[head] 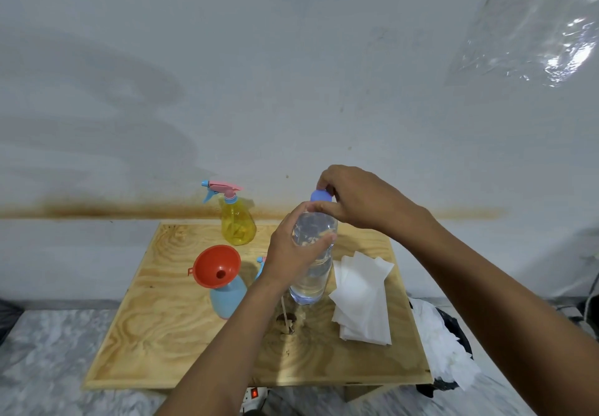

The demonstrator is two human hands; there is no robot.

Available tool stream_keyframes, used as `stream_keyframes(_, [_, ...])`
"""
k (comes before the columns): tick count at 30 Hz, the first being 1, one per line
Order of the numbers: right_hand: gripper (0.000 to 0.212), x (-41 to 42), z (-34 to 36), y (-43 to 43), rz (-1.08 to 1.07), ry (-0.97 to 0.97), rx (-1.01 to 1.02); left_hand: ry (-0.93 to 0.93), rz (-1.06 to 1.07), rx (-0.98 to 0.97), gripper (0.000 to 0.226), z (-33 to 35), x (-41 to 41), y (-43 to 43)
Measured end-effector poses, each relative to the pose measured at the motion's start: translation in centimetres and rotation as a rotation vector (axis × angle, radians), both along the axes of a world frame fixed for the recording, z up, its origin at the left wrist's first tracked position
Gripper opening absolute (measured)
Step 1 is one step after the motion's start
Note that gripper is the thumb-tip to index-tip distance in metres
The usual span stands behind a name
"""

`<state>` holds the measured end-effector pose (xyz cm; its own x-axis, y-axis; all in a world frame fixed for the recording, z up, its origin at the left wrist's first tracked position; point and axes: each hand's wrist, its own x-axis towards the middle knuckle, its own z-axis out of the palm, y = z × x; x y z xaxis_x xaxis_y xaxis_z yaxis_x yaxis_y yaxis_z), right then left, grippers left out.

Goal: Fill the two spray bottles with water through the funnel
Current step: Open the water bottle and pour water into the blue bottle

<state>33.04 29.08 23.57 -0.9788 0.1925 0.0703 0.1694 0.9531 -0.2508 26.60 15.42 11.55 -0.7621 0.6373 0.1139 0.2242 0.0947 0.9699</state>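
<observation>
A clear water bottle (pixel 312 281) stands upright on the plywood table (pixel 155 334). My left hand (pixel 291 253) grips its upper body. My right hand (pixel 353 200) pinches its blue cap (pixel 321 195) from above. A blue spray bottle (pixel 227 295) without its head stands at the left, with an orange funnel (pixel 215 265) seated in its neck. Its spray head (pixel 260 265) lies mostly hidden behind my left wrist. A yellow spray bottle (pixel 237 224) with a pink and blue trigger head stands at the back of the table.
A stack of white paper towels (pixel 363 299) lies to the right of the water bottle. A bin with a white bag (pixel 444 347) sits at the table's right edge. A power strip (pixel 254 396) lies on the floor at the front. A white wall rises directly behind.
</observation>
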Motion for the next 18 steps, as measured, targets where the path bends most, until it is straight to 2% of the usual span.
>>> stream_keyframes(3, [0.034, 0.0, 1.0, 0.6, 0.151, -0.064, 0.028, -0.043, 0.036, -0.035, 0.084, -0.4, -0.2, -0.1])
stream_keyframes(6, [0.043, 0.1, 1.6, 1.6, 0.214, -0.100, 0.058, -0.044, 0.035, -0.033, 0.084, -0.6, -0.3, 0.0])
stream_keyframes(9, [0.067, 0.3, 1.3, 1.2, 0.101, -0.064, -0.039, -0.022, 0.015, -0.033, 0.074, -0.5, -0.3, 0.1])
stream_keyframes(12, [0.048, 0.0, 0.4, 0.8, 0.024, -0.014, -0.021, 0.008, -0.002, -0.016, 0.057, -0.3, -0.2, 0.0])
stream_keyframes(15, [0.033, 0.1, 0.1, 0.7, 0.056, 0.024, -0.038, -0.011, 0.005, -0.003, 0.067, -0.4, -0.2, 0.0])
stream_keyframes(18, [0.029, 0.6, -0.3, 0.9, 0.117, 0.146, -0.170, -0.035, 0.020, -0.011, 0.080, -0.7, -0.3, 0.0])
